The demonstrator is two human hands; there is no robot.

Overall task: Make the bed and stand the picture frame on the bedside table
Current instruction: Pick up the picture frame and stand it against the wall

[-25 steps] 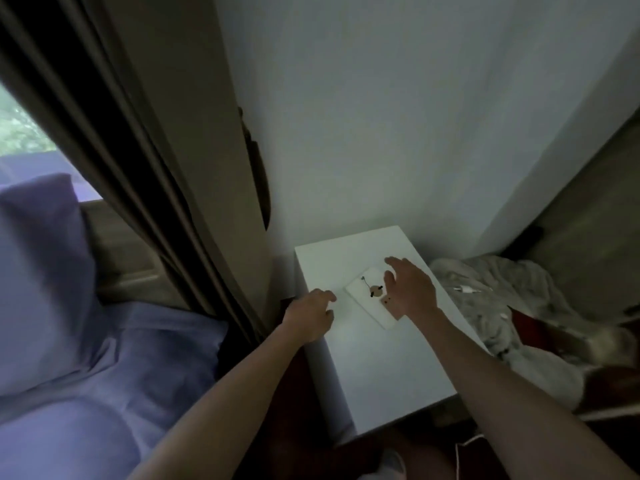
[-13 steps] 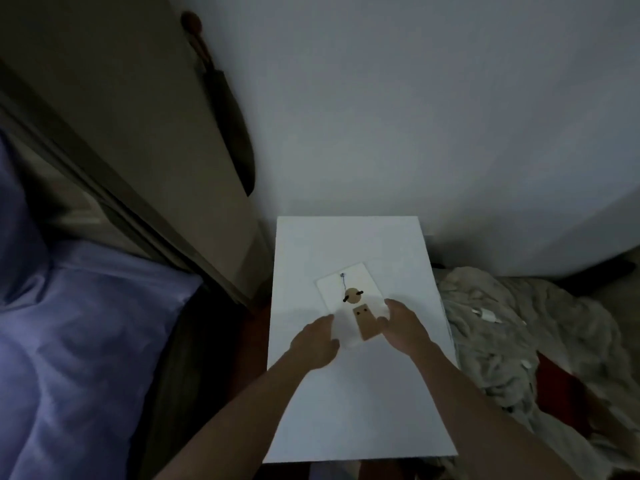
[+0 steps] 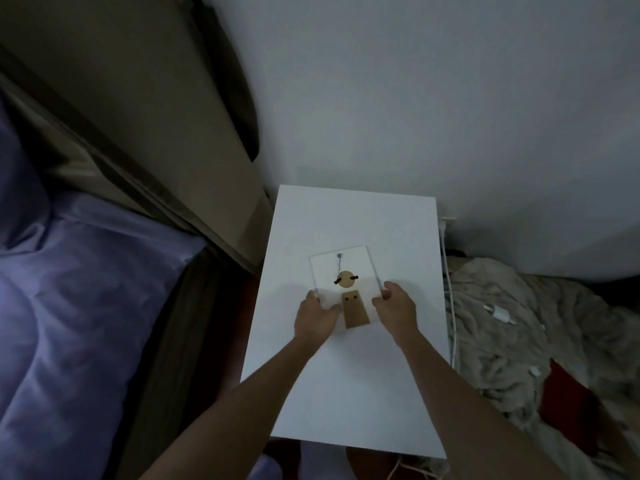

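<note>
Both hands hold the picture frame (image 3: 341,268) on the bedside table (image 3: 346,393).
The left hand (image 3: 317,313) grips its left edge and the right hand (image 3: 394,308) pinches its right edge, near the lower corners; the frame sits mid-table, back up, its brown stand (image 3: 355,308) between the hands.

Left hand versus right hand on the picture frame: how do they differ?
The left hand grips the picture frame's left edge, the right hand its right edge. The left hand's thumb reaches in beside the brown stand; the right hand's sits nearer its edge. Both hold the frame on the bedside table.
</note>
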